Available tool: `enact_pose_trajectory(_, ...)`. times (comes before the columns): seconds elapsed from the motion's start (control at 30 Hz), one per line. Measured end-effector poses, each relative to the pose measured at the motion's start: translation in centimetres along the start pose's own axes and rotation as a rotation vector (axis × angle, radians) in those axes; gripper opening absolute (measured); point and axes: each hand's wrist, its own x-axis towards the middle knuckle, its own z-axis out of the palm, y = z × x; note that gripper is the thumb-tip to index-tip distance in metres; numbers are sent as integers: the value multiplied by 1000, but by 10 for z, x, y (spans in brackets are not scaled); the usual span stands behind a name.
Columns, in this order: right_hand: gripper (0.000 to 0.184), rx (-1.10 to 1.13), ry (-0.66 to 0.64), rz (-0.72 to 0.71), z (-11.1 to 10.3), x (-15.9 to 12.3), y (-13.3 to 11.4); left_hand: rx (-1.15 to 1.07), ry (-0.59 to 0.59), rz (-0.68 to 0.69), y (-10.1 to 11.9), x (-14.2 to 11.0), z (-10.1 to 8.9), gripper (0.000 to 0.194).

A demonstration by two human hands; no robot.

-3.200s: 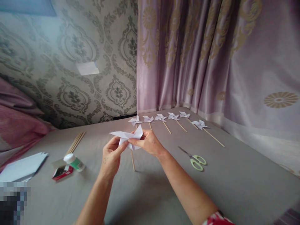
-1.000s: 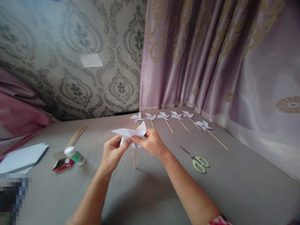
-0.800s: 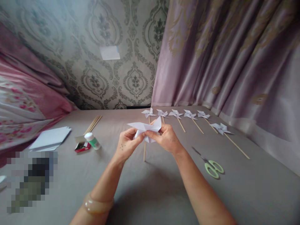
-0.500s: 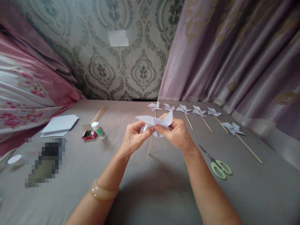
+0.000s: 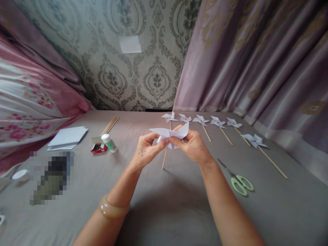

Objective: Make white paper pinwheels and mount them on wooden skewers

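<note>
Between my hands is a white paper pinwheel, its pointed blades spreading above my fingers. A thin wooden stick slants down from it, the lower end near the cloth. My left hand is closed on the paper from the left, thumb at the middle. From the right, my right hand pinches it too, with the thumb tips meeting near the centre. The fingers behind the paper are partly hidden. Beyond lies a row of several similar pinwheels on sticks, and one more pinwheel sits nearer on the right.
Green-handled scissors lie right of my forearm. To the left are a white-and-green bottle, a small red box, a bundle of sticks, a paper stack and a white round object. Curtains hang behind.
My view has swung left and down, bringing the bracelet and more of the left side into sight. Both hands keep hold of the pinwheel in nearly the same pose.
</note>
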Motion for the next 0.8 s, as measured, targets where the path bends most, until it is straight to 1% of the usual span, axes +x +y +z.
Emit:
enact_pose_trajectory(0.1, 25, 108, -11, 32, 2, 0, 1, -1, 17, -12, 0, 0, 0, 21)
enact_pose_trajectory(0.17, 25, 125, 0, 46, 4, 0, 0, -6, 36, -28, 0, 0, 2, 23)
enact_pose_trajectory(0.33, 24, 53, 53, 9, 6, -2, -2, -30, 62, -46, 2, 0, 6, 29)
enact_pose_trajectory(0.57, 19, -64, 64, -79, 4, -3, 1, -19, 78, 4, -4, -2, 6, 24)
enact_pose_trajectory(0.67, 20, -72, 83, -73, 4, -1, 4, -13, 88, 6, -8, -2, 5, 25)
enact_pose_trajectory(0.8, 23, -64, 94, -14, 5, 0, 11, -12, 86, -32, -6, 0, 6, 26)
